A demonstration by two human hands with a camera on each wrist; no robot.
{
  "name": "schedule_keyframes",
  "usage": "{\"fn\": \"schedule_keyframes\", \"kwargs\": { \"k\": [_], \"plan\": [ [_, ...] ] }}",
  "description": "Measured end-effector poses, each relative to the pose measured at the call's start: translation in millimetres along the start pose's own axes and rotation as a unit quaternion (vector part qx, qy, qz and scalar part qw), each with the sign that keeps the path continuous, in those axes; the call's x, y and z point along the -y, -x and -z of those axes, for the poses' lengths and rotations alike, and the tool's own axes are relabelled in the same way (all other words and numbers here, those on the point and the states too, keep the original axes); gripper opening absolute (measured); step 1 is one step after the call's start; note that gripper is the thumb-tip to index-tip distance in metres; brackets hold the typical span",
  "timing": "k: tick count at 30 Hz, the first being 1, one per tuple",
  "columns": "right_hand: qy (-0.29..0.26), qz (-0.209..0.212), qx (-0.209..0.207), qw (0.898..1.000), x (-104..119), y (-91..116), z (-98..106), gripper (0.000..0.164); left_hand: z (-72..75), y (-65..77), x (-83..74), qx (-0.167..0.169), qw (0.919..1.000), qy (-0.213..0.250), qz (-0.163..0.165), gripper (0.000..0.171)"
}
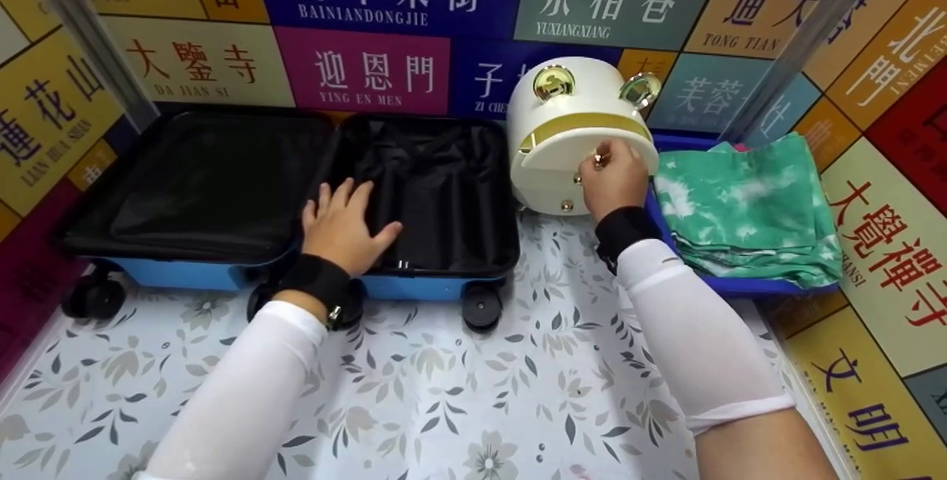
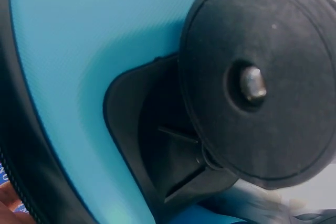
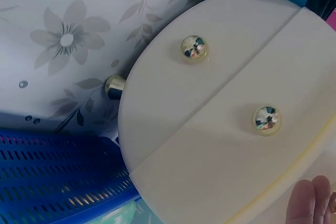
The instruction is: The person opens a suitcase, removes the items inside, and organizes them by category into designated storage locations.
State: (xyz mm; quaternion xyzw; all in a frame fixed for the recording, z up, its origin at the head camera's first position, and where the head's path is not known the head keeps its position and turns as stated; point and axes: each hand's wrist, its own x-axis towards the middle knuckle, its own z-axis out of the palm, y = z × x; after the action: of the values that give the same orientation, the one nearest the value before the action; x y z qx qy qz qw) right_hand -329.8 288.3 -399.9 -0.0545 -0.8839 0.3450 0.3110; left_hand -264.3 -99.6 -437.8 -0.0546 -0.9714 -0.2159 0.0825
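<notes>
At the back stands a white rounded drawer box (image 1: 544,180) with two gold round ornaments on top, like eyes. Its top drawer (image 1: 558,149) is pulled partly out, showing a yellow strip of interior. My right hand (image 1: 618,178) pinches that drawer's small gold knob (image 1: 599,160); fingertips (image 3: 302,203) show at the lower right of the right wrist view. Lower gold knobs (image 3: 266,119) are untouched. My left hand (image 1: 342,227), fingers spread, rests on the near edge of the opened suitcase (image 1: 444,199), around where its two halves meet. A black wheel (image 2: 262,77) fills much of the left wrist view.
Right of the drawer box, a blue perforated basket (image 1: 740,286) holds folded green-and-white tie-dye cloth (image 1: 747,203). The suitcase's left half (image 1: 214,184) lies beside the left wall. Sign-printed panels close in the back and sides. A floral sheet (image 1: 444,384) covers the table.
</notes>
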Motion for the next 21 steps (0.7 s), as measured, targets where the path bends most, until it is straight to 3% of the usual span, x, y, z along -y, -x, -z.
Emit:
{"fn": "schedule_keyframes", "kwargs": {
  "k": [9, 21],
  "plan": [
    [-0.023, 0.018, -0.020, 0.999, -3.0, 14.4, 11.8, 0.013, 0.3, 0.1, -1.3, 0.001, 1.0000, 0.003, 0.003, 0.084],
    [-0.040, 0.037, -0.033, 0.998, -8.4, 30.6, 18.1, 0.013, -1.4, 3.9, -7.8, 0.036, 0.9993, -0.003, 0.001, 0.085]
  ]
}}
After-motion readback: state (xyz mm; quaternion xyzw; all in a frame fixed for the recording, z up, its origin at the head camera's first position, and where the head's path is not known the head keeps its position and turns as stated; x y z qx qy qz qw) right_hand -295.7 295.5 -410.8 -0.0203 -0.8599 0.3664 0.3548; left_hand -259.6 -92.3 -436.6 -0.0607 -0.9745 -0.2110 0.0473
